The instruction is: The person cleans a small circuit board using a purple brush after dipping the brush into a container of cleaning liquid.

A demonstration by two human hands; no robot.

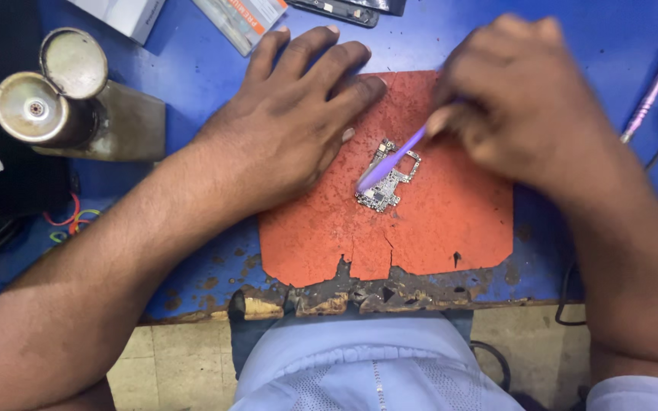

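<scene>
A small circuit board (387, 176) is seen lying flat on an orange mat (436, 228), which is spread on the blue tabletop (192, 68). The long axis of the board runs diagonally, from its lower end near the person up and a little to the right, away from the person.

A purple brush (391, 162) is held in the right hand (523, 106). Its handle slants from the fingers (442, 120) of that hand down and to the left, and its tip is laid on the lower left part of the board. The fingers of the right hand are closed around the upper end of the handle; the hand is blurred, so the exact grip cannot be told. The board lies just below and to the left of these fingers.

The left hand (291, 122) is pressed flat, palm down, with the fingers (344, 95) stretched out and slightly spread, partly on the mat and partly on the tabletop. Nothing is grasped by it. The board lies just to the right of its thumb, near but not clearly touching it.

Beyond the left hand, a metal stand with two round cups (55, 84) is placed on the tabletop. To the right of the right hand, a purple screwdriver (653, 91) is lying.
</scene>
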